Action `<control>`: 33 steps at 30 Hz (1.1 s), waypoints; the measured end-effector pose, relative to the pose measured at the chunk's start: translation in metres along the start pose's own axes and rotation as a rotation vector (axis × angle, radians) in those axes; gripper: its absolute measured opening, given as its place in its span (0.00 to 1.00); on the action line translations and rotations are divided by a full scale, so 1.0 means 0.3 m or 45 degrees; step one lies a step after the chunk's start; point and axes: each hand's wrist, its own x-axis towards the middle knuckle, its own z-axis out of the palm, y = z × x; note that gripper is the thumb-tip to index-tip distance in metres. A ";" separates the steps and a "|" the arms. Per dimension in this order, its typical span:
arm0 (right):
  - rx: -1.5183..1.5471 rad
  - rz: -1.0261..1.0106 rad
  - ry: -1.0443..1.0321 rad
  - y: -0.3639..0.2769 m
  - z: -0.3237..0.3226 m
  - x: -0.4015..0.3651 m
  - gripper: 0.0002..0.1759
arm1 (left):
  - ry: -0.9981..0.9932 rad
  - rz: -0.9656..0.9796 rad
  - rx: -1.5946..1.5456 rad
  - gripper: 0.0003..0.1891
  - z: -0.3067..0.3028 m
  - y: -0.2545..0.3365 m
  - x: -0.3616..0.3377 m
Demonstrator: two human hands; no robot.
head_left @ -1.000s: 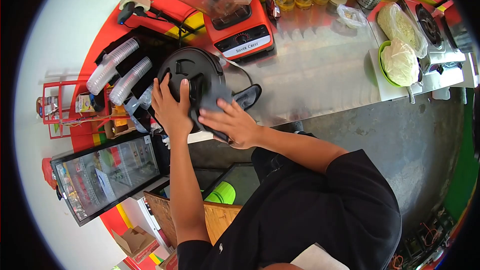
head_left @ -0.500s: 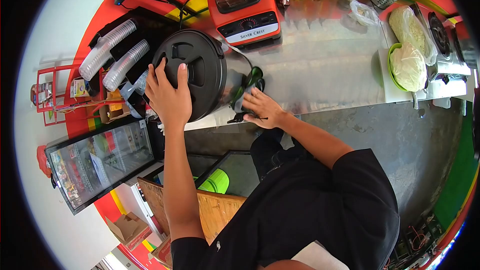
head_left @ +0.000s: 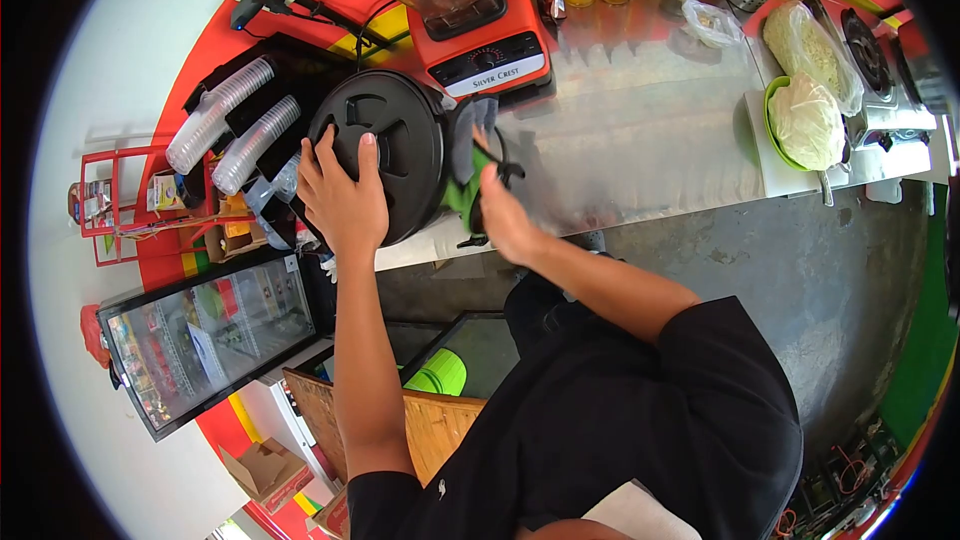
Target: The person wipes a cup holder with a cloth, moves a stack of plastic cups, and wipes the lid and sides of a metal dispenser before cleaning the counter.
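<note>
My left hand [head_left: 345,202] lies on the black lid [head_left: 395,125] of a large round container, fingers spread and open. Against the container's right side, my right hand [head_left: 508,217] presses a grey and green cloth [head_left: 466,155]. Motion smears part of that hand and the cloth. A black cord [head_left: 514,171] loops out beside the cloth, close to my right fingers. Just behind the container stands a red blender [head_left: 485,50] with a clear jug.
The container stands on a metal counter [head_left: 640,130], near its front edge. Stacked plastic cups [head_left: 220,110] are to its left. At the right are a green bowl [head_left: 778,130] holding a bagged pale item, and a stove [head_left: 868,55]. A glass-door fridge [head_left: 215,330] stands lower left.
My right hand and the cloth have moved up along the container's side, and more of the cloth shows. My left hand stays on the lid. The whole view has shifted slightly.
</note>
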 end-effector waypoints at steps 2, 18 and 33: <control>-0.666 -0.190 0.121 -0.031 0.072 -0.068 0.39 | -0.014 -0.006 -0.001 0.35 0.003 -0.006 0.013; -1.365 -0.486 0.080 0.201 -0.264 0.079 0.30 | -0.052 -0.082 0.030 0.35 -0.004 0.013 0.025; -1.305 0.188 0.059 -0.292 -0.030 -0.005 0.18 | -0.316 -0.175 0.158 0.40 -0.096 0.061 0.047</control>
